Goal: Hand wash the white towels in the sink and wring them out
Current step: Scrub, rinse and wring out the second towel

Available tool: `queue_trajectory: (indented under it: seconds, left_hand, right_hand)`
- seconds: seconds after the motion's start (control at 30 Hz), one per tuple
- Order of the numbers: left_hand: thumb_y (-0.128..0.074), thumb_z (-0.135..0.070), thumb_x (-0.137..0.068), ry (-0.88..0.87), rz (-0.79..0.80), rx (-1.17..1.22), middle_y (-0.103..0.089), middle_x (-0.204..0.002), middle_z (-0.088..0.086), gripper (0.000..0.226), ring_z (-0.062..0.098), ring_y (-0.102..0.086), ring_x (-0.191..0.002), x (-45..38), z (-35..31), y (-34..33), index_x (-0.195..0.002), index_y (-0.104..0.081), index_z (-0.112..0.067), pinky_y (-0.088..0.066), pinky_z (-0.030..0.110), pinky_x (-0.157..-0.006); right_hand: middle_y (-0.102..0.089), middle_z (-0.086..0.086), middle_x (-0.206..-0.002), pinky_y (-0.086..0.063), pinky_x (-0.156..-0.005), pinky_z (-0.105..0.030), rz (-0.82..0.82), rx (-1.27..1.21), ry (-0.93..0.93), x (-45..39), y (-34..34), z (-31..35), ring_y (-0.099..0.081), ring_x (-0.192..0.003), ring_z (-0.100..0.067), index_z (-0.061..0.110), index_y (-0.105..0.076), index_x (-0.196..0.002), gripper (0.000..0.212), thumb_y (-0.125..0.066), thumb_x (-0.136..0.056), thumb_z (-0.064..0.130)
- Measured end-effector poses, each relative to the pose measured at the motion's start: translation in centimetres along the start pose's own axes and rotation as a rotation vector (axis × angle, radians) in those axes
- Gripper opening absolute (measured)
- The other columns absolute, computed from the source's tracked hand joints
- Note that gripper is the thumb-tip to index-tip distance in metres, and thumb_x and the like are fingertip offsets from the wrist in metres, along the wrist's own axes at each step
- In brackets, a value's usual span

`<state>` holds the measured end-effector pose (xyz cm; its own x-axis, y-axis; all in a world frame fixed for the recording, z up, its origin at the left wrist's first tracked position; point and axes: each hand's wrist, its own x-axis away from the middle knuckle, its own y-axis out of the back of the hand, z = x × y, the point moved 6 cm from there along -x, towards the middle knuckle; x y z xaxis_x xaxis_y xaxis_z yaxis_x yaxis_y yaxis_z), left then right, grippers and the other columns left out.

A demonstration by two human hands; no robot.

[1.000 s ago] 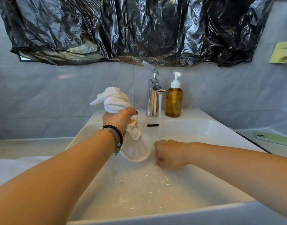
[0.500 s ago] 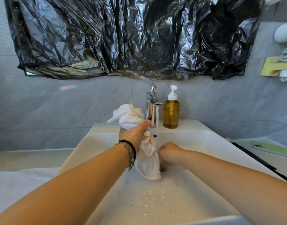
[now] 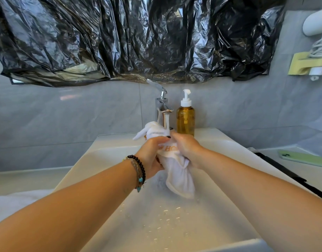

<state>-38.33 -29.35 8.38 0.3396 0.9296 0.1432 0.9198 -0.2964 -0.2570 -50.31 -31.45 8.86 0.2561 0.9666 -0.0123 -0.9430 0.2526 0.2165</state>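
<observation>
Hands meet over a white sink [image 3: 109,151], both wrapped around one wet white towel [image 3: 178,171]. The left hand [image 3: 152,157] has its fingers curled round the upper part of the cloth, with a dark-painted nail showing at the top of the grip. A bunch of the towel sticks out above and beyond this hand, toward the wall. The right hand [image 3: 188,150] grips the same cloth just beside the left, knuckles up, the two hands touching or nearly so. Between them, orange lettering shows on the fabric, too creased to read. Below both hands the towel's loose end hangs down into the basin, where drops and foam lie on the white surface. Beaded bracelets [image 3: 139,170] circle the left wrist. Just beyond the hands stands a chrome faucet [image 3: 162,110] with a stream of water running down onto the towel. An amber pump bottle [image 3: 185,119] stands just right of the faucet. Well to the right of the right hand, a green phone [image 3: 302,158] lies flat on the tabletop. Crumpled black plastic sheeting [image 3: 138,37] hangs across the wall above.
</observation>
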Motion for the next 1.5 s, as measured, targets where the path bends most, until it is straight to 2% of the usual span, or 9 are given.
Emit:
queue_trajectory:
  seconds: [0.3,0.4,0.53,0.73,0.9,1.13,1.3,1.4,1.5]
  left_hand:
    - [-0.083,-0.061,-0.031,-0.001,-0.227,-0.021,-0.074,-0.104,0.014,0.100,0.037,-0.072,-0.092,-5.6,0.6,0.7,-0.116,-0.067,-0.011,-0.055,0.052,-0.092]
    - [-0.072,-0.061,-0.049,0.024,-0.166,0.001,-0.073,-0.106,0.015,0.086,0.034,-0.072,-0.094,-4.7,0.1,-0.1,-0.120,-0.066,-0.013,-0.055,0.049,-0.092]
    - [-0.058,-0.021,-0.090,0.003,0.025,-0.071,-0.070,-0.094,0.009,0.022,0.026,-0.068,-0.079,-2.2,-0.6,-1.0,-0.109,-0.065,-0.014,-0.054,0.035,-0.069]
    - [-0.059,-0.050,-0.092,0.002,0.194,-0.050,-0.074,-0.096,0.009,0.040,0.025,-0.069,-0.091,-2.4,-0.6,-0.4,-0.113,-0.068,-0.017,-0.054,0.036,-0.077]
    - [-0.055,-0.027,-0.092,-0.029,0.207,-0.022,-0.072,-0.081,0.010,0.023,0.024,-0.070,-0.070,-1.8,-1.4,-0.3,-0.097,-0.069,-0.010,-0.057,0.030,-0.066]
    - [-0.073,-0.021,-0.074,-0.058,0.076,-0.023,-0.072,-0.106,0.018,0.050,0.035,-0.070,-0.097,-2.0,-1.9,0.7,-0.120,-0.065,-0.004,-0.057,0.046,-0.088]
    - [-0.085,-0.032,-0.053,-0.108,-0.079,0.027,-0.070,-0.118,0.018,0.084,0.035,-0.070,-0.101,-4.8,-2.4,2.5,-0.130,-0.060,-0.009,-0.055,0.055,-0.090]
    - [-0.085,-0.030,-0.059,-0.135,-0.197,0.084,-0.072,-0.109,0.016,0.069,0.034,-0.072,-0.095,-2.6,-3.3,3.1,-0.120,-0.063,-0.008,-0.057,0.053,-0.087]
    - [-0.085,-0.033,-0.068,-0.157,-0.364,0.064,-0.071,-0.101,0.011,0.058,0.029,-0.071,-0.086,-2.0,-3.4,4.6,-0.114,-0.060,-0.007,-0.059,0.044,-0.083]
  right_hand:
    - [-0.070,-0.001,-0.070,-0.052,-0.062,-0.027,0.214,-0.104,-0.141,0.8,1.9,-0.3,-0.065,-0.067,-0.020,0.019,-0.066,-0.082,0.042,-0.054,-0.083,0.059]
    - [-0.074,-0.012,-0.098,-0.052,-0.093,-0.046,0.182,-0.074,-0.114,0.3,0.6,-1.2,-0.069,-0.097,-0.033,0.017,-0.071,-0.104,0.063,-0.066,-0.059,0.060]
    - [-0.068,-0.016,-0.114,-0.049,-0.082,-0.034,-0.064,-0.076,-0.080,0.0,2.4,-1.0,-0.064,-0.108,-0.033,0.004,-0.063,-0.120,0.056,-0.060,-0.084,0.046]
    - [-0.069,-0.006,-0.103,-0.050,-0.088,-0.037,-0.128,-0.247,-0.063,-0.1,2.2,-0.8,-0.065,-0.095,-0.026,0.012,-0.065,-0.106,0.051,-0.069,-0.077,0.054]
    - [-0.075,-0.007,-0.100,-0.055,-0.091,-0.046,0.041,-0.406,0.003,0.2,-0.7,0.0,-0.072,-0.092,-0.028,0.016,-0.067,-0.111,0.073,-0.077,-0.051,0.057]
    - [-0.073,-0.007,-0.097,-0.054,-0.089,-0.042,-0.089,-0.136,-0.051,-0.6,1.3,-0.8,-0.069,-0.090,-0.028,0.016,-0.070,-0.100,0.070,-0.063,-0.056,0.069]
    - [-0.069,-0.011,-0.095,-0.056,-0.079,-0.038,-0.229,0.086,-0.078,0.6,4.7,0.5,-0.065,-0.081,-0.027,0.011,-0.066,-0.099,0.051,-0.036,-0.098,0.052]
    - [-0.068,-0.013,-0.086,-0.048,-0.058,-0.031,-0.035,-0.075,-0.149,2.2,3.7,0.3,-0.060,-0.065,-0.024,0.006,-0.065,-0.100,0.048,-0.038,-0.099,0.045]
    - [-0.069,-0.015,-0.095,-0.053,-0.075,-0.037,0.310,-0.271,-0.171,3.9,0.1,0.7,-0.065,-0.082,-0.027,0.009,-0.064,-0.108,0.049,-0.045,-0.096,0.052]
